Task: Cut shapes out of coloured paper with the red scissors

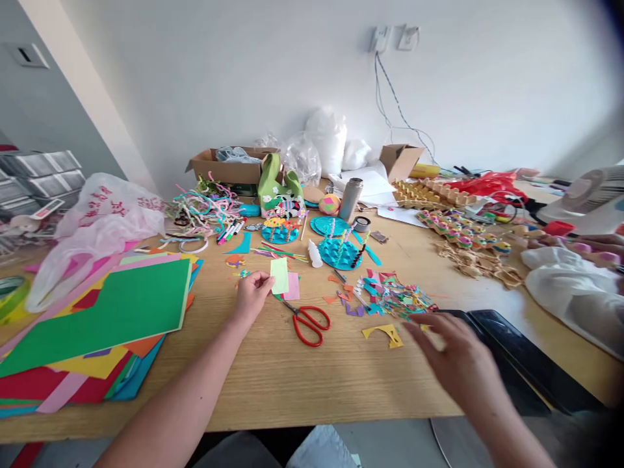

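My left hand (251, 296) is closed, pinching a pale green paper rectangle (279, 275) between thumb and fingers. A pink paper piece (292, 286) lies partly behind it. Just in front, scissors (309, 323) with red handles rest on the table, tips pointing toward the pink paper. To the right, my right hand (451, 348) hovers, slightly blurred, with thumb and fingers apart and nothing visible held. It is nearest to a yellow paper offcut (387, 335) and a heap of colourful paper scraps (390, 294).
Stacked coloured paper (112, 299) and a plastic bag (107, 214) occupy the left. Farther back stand blue egg-carton crafts (338, 252), a white glue bottle (314, 254) and a metal flask (351, 198). Black flat panels (526, 351) lie at right, near another person's hand (602, 244).
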Demonstrator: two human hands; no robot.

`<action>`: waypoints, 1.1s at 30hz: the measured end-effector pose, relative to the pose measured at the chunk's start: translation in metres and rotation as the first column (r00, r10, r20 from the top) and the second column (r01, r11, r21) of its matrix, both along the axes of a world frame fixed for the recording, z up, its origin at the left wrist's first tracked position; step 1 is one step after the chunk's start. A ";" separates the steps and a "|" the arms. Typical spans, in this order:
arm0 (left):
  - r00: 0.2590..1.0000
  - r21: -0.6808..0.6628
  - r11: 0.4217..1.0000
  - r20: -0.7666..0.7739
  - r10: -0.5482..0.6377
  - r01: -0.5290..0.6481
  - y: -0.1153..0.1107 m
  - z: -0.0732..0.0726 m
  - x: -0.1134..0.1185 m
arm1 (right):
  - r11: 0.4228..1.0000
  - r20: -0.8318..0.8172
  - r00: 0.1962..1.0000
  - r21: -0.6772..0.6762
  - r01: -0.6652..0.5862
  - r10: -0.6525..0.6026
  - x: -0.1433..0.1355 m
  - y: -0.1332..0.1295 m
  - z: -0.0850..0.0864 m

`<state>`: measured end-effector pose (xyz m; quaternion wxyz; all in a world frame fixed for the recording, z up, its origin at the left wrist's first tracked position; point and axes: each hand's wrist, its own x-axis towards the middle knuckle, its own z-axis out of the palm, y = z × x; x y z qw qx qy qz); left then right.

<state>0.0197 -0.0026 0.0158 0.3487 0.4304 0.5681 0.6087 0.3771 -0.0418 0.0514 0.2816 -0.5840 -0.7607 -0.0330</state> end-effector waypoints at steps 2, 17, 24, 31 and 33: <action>1.000 0.000 1.000 0.023 -0.007 0.007 0.000 -0.001 0.001 | 0.962 -0.031 0.963 -0.046 -0.268 0.267 -0.057 -0.002 0.000; 0.918 -0.015 1.000 0.397 0.021 -0.016 0.001 0.007 0.000 | 0.825 -0.231 0.905 -0.375 -0.422 0.358 -0.133 0.031 -0.028; 0.816 0.020 1.000 0.579 -0.009 -0.003 0.001 0.011 -0.001 | 0.663 -0.949 0.304 -0.279 -0.695 -0.081 -0.179 0.068 0.007; 0.842 0.007 0.999 0.537 -0.049 0.054 -0.003 0.011 0.006 | 0.689 -0.969 0.216 -0.240 -0.684 -0.123 -0.204 0.060 -0.012; 0.859 -0.002 0.997 0.509 -0.064 0.075 -0.004 0.011 0.009 | 0.700 -0.971 0.194 -0.234 -0.675 -0.138 -0.201 0.057 -0.014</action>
